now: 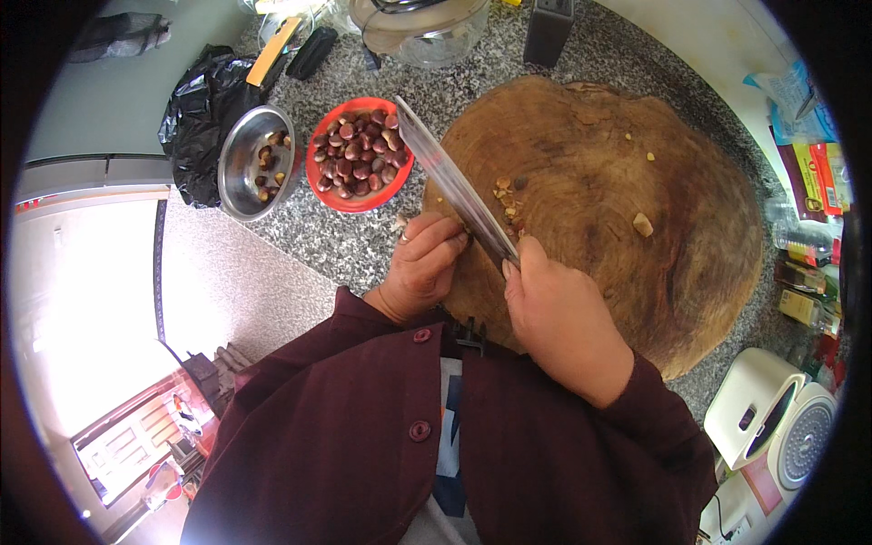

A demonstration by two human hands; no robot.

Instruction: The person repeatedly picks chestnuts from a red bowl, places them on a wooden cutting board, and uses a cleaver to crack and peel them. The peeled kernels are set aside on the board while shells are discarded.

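Observation:
My right hand (562, 313) grips a cleaver (463, 187), its broad blade tilted on edge and reaching up and to the left. Close to the blade's left side, my left hand (426, 262) has its fingers curled together at the tips. Between them is what looks like a chestnut, mostly hidden by the fingers. Both hands are over the near left part of a thick round wooden chopping board (599, 286). Shell scraps (505, 197) and a pale nut piece (642, 225) lie on the board. Whole brown chestnuts (357, 153) fill a red-rimmed dish (364, 204) beyond my left hand.
A steel bowl (235, 191) with several cut chestnuts (264, 160) stands left of the dish, beside a black plastic bag (194, 129). A glass pot (436, 44) is at the back. Bottles (807, 306) and a white appliance with its lid up (749, 402) line the right.

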